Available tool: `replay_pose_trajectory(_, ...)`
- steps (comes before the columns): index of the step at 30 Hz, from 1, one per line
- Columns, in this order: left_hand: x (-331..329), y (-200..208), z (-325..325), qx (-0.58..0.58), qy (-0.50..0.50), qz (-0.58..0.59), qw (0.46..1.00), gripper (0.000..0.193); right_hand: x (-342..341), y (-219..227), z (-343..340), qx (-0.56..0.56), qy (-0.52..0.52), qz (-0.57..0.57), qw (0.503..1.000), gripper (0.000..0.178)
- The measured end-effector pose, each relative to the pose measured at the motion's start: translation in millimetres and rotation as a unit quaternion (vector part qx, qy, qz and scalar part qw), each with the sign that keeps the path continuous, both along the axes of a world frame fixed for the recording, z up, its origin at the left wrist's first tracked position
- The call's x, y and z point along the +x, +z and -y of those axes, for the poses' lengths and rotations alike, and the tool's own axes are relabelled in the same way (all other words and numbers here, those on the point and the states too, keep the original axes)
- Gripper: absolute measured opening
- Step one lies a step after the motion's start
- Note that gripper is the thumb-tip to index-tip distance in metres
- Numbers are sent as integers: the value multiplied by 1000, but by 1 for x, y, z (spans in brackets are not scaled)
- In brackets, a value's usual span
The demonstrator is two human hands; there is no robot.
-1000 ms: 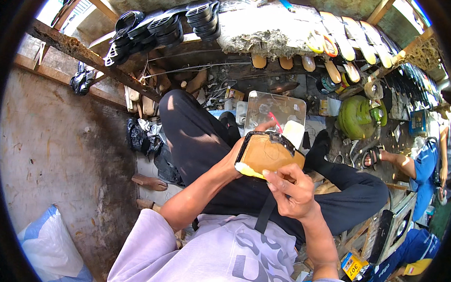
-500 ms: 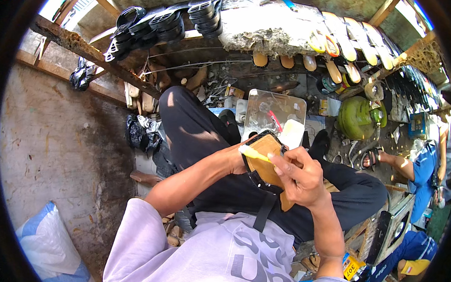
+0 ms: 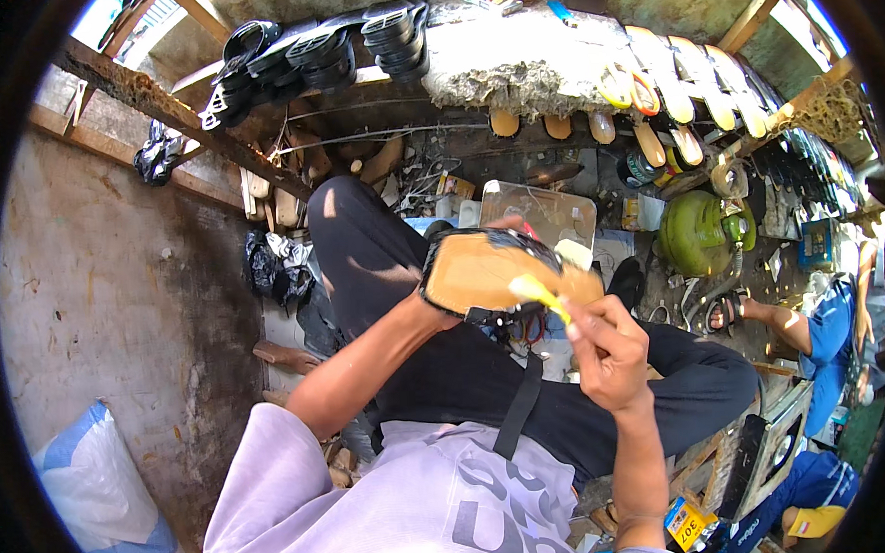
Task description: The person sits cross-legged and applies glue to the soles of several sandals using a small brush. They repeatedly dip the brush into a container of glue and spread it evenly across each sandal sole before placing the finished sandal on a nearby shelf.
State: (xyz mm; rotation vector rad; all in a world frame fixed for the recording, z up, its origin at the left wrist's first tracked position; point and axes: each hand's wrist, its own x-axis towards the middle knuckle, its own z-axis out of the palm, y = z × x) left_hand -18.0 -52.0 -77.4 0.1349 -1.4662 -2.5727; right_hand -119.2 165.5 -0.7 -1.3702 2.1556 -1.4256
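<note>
In my left hand (image 3: pixel 436 312) lies a sandal (image 3: pixel 467 274), its broad tan underside turned up and black straps wrapped over its edges. The sandal hides most of that hand; some fingers show along its far edge. My right hand (image 3: pixel 611 353) pinches a yellow-handled brush (image 3: pixel 548 297), whose pale tip is over the tan underside near the sandal's narrow end. Whether the tip touches the surface is hard to tell. Just beyond the sandal stands a clear plastic box (image 3: pixel 581 208), partly covered by it, with a pale block (image 3: pixel 573 252) at its near side.
Stacked black soles (image 3: pixel 395 39) and tan-topped soles (image 3: pixel 699 73) line the far ledge, scissors (image 3: pixel 643 92) among them. A green gas cylinder (image 3: pixel 690 234) stands to the right. Another person's leg (image 3: pixel 781 331) is at the far right. A white sack (image 3: pixel 104 493) leans at the left.
My left hand has turned the sandal, which now lies sideways with its underside more fully in view, and moved it left. My right hand has shifted slightly right with the brush.
</note>
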Motion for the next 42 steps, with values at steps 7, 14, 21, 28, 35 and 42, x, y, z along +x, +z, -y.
replay_pose_trajectory(7, -1, -6, -31, -129, 238, 10, 963, 100, 69, -16, 16, 0, 28, -11, 1000, 32)
replay_pose_trajectory(14, 9, 3, -39, 12, 246, 21, 969, 96, 14, -55, 22, -3, -175, 32, 984, 28)
replay_pose_trajectory(21, 12, -13, -27, -93, 256, 12, 962, 93, 25, -76, 17, 12, -161, -79, 984, 35)
replay_pose_trajectory(28, 22, -5, -5, 141, 143, -24, 979, 68, 12, -93, 2, -2, -220, 359, 907, 41)
replay_pose_trajectory(35, 25, -17, 37, 301, -25, 124, 945, 69, -6, -102, -11, -85, -62, 722, 684, 42)
replay_pose_trajectory(42, 7, -29, -30, 368, 29, 34, 929, 64, 11, -104, 32, -242, -161, 725, 625, 25)
